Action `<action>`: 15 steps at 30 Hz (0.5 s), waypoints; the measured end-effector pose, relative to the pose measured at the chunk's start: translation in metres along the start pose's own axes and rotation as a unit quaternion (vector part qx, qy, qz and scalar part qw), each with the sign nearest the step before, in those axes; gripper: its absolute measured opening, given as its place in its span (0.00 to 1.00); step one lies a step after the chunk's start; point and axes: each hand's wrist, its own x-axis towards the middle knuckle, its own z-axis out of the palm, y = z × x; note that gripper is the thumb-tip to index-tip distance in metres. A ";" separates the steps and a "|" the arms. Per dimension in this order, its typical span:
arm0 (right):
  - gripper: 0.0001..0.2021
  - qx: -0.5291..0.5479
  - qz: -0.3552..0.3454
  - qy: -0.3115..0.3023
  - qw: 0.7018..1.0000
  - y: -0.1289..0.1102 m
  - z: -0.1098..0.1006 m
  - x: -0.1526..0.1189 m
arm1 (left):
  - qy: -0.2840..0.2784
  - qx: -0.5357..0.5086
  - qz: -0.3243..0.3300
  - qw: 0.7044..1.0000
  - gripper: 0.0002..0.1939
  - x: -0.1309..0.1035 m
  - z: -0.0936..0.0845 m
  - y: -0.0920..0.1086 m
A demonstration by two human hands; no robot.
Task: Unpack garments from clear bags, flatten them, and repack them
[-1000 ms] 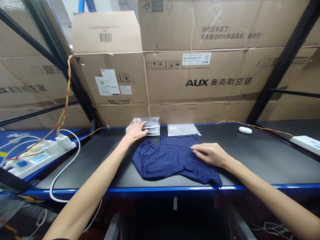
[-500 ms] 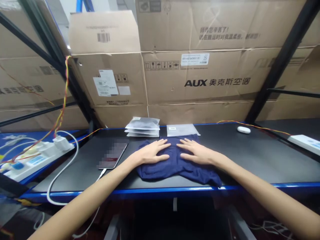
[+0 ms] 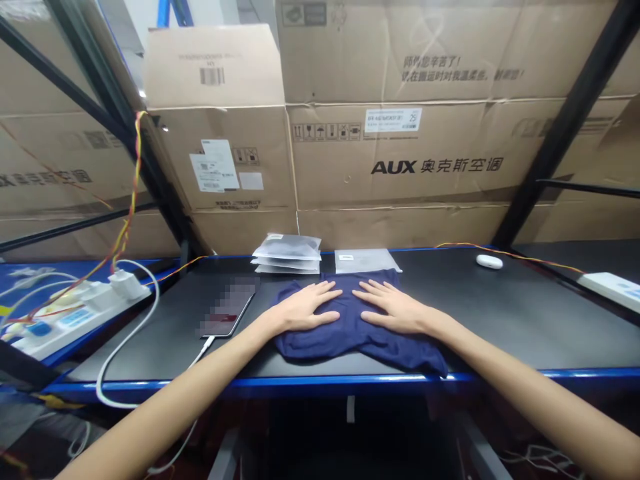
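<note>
A navy blue piece of cloth (image 3: 345,337), perhaps a garment, lies wrinkled near the front of the black tabletop. My left hand (image 3: 307,307) rests flat on its left half, fingers stretched out. On the right half lies my right hand (image 3: 393,305), palm down with the fingers spread. A gap of bare cloth separates the two hands. Just behind the cloth is a flat translucent plastic bag (image 3: 367,261) with a small white label. To its left sits a small stack of similar bags (image 3: 287,255).
A phone (image 3: 227,313) with a white cable lies left of the cloth. A white oval case (image 3: 489,262) sits at the back right. Power strips (image 3: 75,320) stand at the left; another (image 3: 613,287) is at the right. Cardboard boxes (image 3: 400,187) wall the back.
Both hands stay flat on the cloth in nearly the same place. The whole view has shifted very slightly.
</note>
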 end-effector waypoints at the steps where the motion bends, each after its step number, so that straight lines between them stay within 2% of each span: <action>1: 0.33 0.000 -0.001 -0.001 1.000 -0.001 -0.001 0.000 | 0.009 -0.003 0.000 1.000 0.31 0.000 0.000 -0.001; 5: 0.31 0.007 -0.019 0.035 0.999 0.006 -0.008 0.002 | 0.077 -0.003 -0.017 0.997 0.24 0.008 -0.004 -0.012; 8: 0.23 -0.022 -0.028 0.111 0.993 0.021 -0.016 0.010 | 0.123 0.000 -0.031 0.992 0.19 0.020 -0.007 -0.024; 11: 0.18 -0.097 0.009 0.185 0.978 0.042 -0.025 0.021 | 0.137 -0.013 -0.038 0.990 0.17 0.033 -0.006 -0.034; 15: 0.13 -0.187 0.067 0.173 0.965 0.059 -0.030 0.030 | 0.138 0.007 -0.068 0.988 0.18 0.048 0.001 -0.039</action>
